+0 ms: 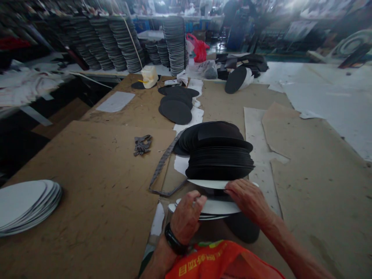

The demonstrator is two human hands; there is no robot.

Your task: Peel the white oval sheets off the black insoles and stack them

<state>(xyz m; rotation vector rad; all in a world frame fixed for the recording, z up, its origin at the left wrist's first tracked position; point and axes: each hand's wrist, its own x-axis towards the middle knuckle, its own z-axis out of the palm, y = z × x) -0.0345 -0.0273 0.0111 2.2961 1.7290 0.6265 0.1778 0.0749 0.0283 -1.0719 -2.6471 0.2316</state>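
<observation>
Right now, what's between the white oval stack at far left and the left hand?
Brown board, then a white scrap just before the left hand, in the head view.

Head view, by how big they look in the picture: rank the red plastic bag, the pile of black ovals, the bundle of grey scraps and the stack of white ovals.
1. Pile of black ovals
2. Stack of white ovals, cut off by the frame
3. Red plastic bag, farther back
4. Bundle of grey scraps

The location was a workshop, indicated by tall stacks of flat pieces (121, 44) at 11 o'clock and a cardboard-covered surface (110, 217).
</observation>
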